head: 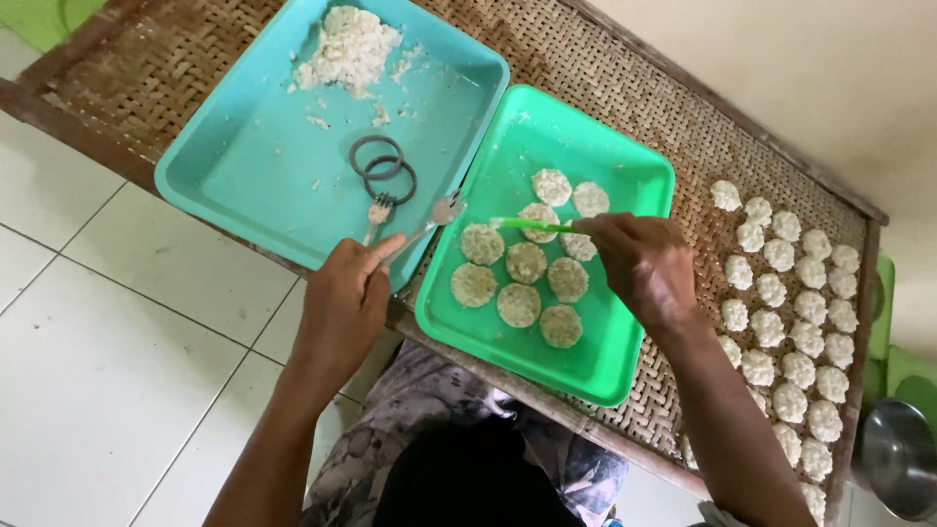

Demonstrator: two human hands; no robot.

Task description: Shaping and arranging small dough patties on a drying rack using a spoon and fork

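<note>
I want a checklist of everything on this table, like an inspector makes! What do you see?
Surface: woven bamboo rack with a wooden frame.
Job's things: green tray with nine flat rice discs; teal tray with a heap of cooked rice and two dark rings.
Clutter: loose rice grains in the teal tray; rows of white rice cakes on the rack.
Grippers: left hand holds a spoon and a fork; right hand holds a green stick-like tool over the discs.
Cables: nothing seen.
Surroundings: white tiled floor, metal bowl at right.
</note>
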